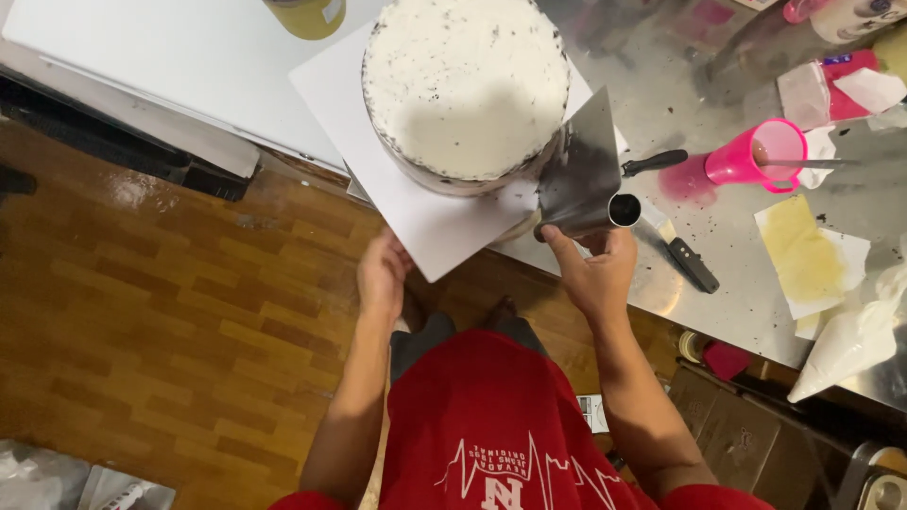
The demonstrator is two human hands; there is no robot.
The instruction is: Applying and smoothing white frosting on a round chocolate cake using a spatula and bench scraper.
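Fingers of the right hand (597, 269) grip a metal scraper (581, 175) against the white cake (465, 85); the left hand (381, 274) pinches the white board (416, 212).

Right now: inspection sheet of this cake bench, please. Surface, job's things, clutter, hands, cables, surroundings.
Surface: steel bench, smeared, dark crumbs scattered.
Job's things: round white-frosted cake on a square white board; metal scraper upright against the cake's side.
Clutter: pink cup, black-handled spatula, yellow-stained paper, filled piping bag, wrappers at the far edge.
Hands: left hand grips the board's near edge; right hand holds the scraper by its handle.
Cables: nothing seen.
Surroundings: wood-pattern floor, white board on the left, yellow container.
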